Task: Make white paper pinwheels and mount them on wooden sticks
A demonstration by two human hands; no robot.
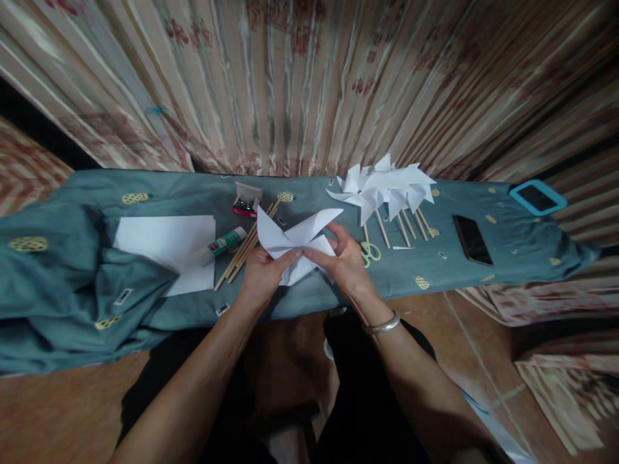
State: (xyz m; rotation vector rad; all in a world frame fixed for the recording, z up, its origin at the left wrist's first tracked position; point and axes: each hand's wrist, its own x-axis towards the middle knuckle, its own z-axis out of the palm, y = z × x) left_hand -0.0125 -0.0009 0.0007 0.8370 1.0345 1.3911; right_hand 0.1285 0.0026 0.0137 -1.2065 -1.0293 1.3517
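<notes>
Between my two hands is a white paper pinwheel (pixel 302 233), its blades curled in toward the middle. My left hand (pixel 264 270) grips it from the left, the thumb pressed near its centre. From the right, my right hand (pixel 351 261) pinches it, that thumb close to the centre as well. The fingers behind the paper are partly hidden. Just left of my left hand lie several thin wooden sticks (pixel 236 264). Green-handled scissors (pixel 370 252) lie beside my right hand, their blades out of sight.
Finished-looking pinwheels on sticks (pixel 387 183) lie back right. White paper sheets (pixel 164 238), a glue stick (pixel 225 243) and a small red box of metal pieces (pixel 246 201) are left. A dark phone (pixel 472 240) and blue-framed tablet (pixel 538 197) lie right on the green cloth (pixel 309 306).
</notes>
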